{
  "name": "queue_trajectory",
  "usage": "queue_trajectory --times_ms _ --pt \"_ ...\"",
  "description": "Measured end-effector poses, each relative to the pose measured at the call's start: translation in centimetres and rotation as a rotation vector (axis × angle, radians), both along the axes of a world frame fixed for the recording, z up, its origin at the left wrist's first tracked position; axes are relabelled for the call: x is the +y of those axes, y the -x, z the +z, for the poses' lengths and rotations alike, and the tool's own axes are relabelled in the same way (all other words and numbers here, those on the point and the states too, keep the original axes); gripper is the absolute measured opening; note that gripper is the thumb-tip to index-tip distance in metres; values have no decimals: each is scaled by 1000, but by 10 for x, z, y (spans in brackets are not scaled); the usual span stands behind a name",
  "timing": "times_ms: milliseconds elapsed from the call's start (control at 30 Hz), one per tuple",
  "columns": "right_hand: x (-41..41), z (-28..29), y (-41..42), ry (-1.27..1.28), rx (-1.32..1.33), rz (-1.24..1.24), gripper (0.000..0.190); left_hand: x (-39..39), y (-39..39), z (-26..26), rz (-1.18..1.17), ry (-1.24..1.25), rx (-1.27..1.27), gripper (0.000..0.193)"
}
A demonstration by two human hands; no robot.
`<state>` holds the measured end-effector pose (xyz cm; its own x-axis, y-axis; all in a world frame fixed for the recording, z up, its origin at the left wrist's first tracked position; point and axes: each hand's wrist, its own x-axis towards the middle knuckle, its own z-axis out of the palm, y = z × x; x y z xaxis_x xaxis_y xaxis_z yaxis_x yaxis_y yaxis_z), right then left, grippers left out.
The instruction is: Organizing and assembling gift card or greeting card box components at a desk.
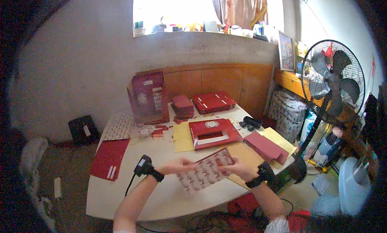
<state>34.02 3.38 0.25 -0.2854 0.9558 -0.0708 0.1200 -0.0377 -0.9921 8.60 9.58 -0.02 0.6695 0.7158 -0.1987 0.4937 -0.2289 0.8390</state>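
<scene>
Both hands hold a patterned paper sheet (202,172), pale with reddish figures, tilted above the white table (145,199). My left hand (175,167) grips its left upper edge, and my right hand (242,169) has its right end. A dark red strip shows along the sheet's top edge. Just beyond lies a red card piece (216,144) with a rectangular cut-out and a white ornate emblem. Beside my right hand are a tan sheet (246,153) and a stack of dull red cards (266,147) on yellow paper (279,139). Each wrist wears a black strapped device.
A tall red box (149,97) stands at the back left, near a small card stack (183,107) and a red stack with white strips (214,101). A red sheet (110,159) lies at the left edge. A black standing fan (334,82) rises at the right.
</scene>
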Motion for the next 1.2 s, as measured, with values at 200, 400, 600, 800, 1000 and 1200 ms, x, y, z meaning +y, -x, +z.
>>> queue_trajectory --times_ms 200,400,600,800,1000,1200 --pt "-11 -2 -59 -229 198 -389 24 75 -49 -40 137 -823 -309 34" --pt "-15 3 -75 -231 517 -559 25 87 -87 -61 198 -1224 179 37" --pt "-10 -19 -96 -670 213 -667 27 62 -70 -44 245 -1094 -62 28" --pt "-13 12 -72 -438 666 -565 21 -16 -8 -11 238 -1118 0 31" --pt "-1 11 -36 -499 550 -540 5 -80 66 -13 318 -1064 172 31" --pt "24 1 -6 -469 503 -529 10 -103 122 -21 283 -877 257 27"
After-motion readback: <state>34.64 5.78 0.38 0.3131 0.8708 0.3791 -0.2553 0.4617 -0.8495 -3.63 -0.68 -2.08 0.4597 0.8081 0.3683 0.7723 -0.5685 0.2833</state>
